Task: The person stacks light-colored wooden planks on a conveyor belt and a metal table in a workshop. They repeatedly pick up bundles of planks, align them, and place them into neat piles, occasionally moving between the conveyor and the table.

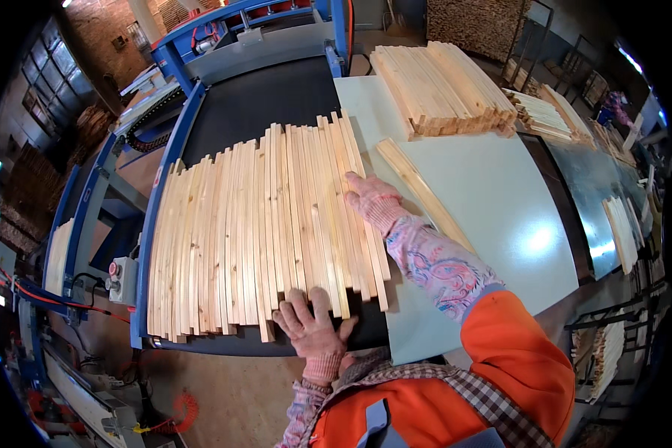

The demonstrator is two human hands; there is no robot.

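Narrow pale wooden strips (pixel 231 231) lie side by side in a wide row on a black conveyor belt (pixel 269 101), their ends uneven. My left hand (pixel 313 328), in a pinkish knit glove, is open at the near ends of the strips, fingertips against them and thumb out to the side. My right hand (pixel 373 200), gloved alike, lies along the right edge of the row, touching the outermost strips; its visible fingers are stretched apart, and the others are hidden. Just right of it, a loose wooden strip (pixel 425 194) lies slantwise on a pale grey-green table (pixel 500 201).
A thick stack of wooden strips (pixel 444 86) stands at the table's far end. Blue machine framing (pixel 173 164) borders the belt on the left, with a control box (pixel 122 280) carrying a red button. More strips (pixel 620 235) lie on a surface at the right.
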